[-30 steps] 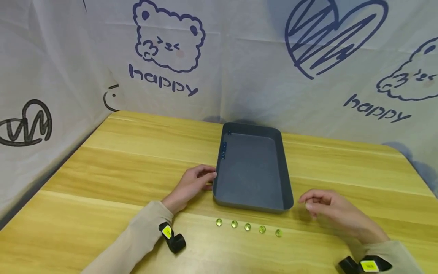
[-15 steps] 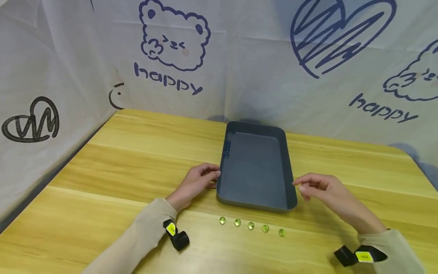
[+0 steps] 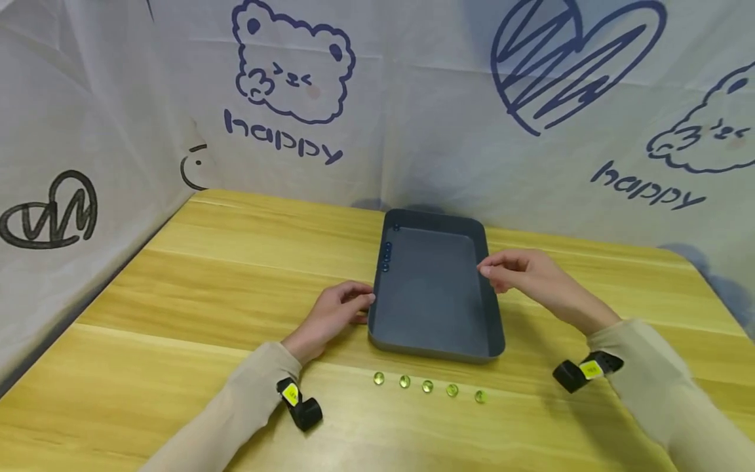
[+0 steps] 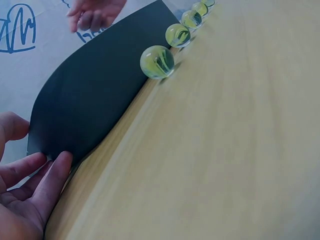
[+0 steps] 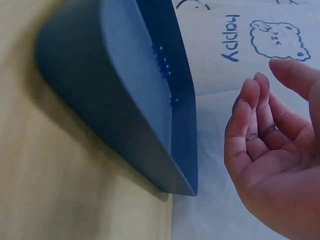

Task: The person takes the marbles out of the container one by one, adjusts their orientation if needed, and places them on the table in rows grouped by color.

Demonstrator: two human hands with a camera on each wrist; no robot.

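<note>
Looks partway along at best, going by the layout. Dark grey tray [image 3: 436,288] sitting flat on the wooden table [image 3: 265,229], towards the back edge, near the white cloth [image 3: 436,131]. Already in there: a few blue marbles [image 3: 387,256] bunched along the left wall, plus a lone blue marble [image 3: 396,227] up by the far left corner. Can't give an exact count, too small and shiny. Not in there: five green marbles [image 3: 427,387], clear glass with yellow-green swirls, lined up on the table just in front of the tray's near end, spaced out and not touching it. So reads as blue dealt with and green left over, at a guess. No green visible inside the tray at all.

Hands-wise: left hand [image 3: 336,311] down at the tray's left side, fingers relaxed and a bit apart, fingertips touching the wall. Seems more like steadying than lifting. Right hand [image 3: 525,275] up over the tray's right rim, fingers loosely bent, thumb close to the fingertips. Can't tell about a pinch there: nothing showing between thumb and fingers from the right wrist, but enough cover to hide something small.
</note>
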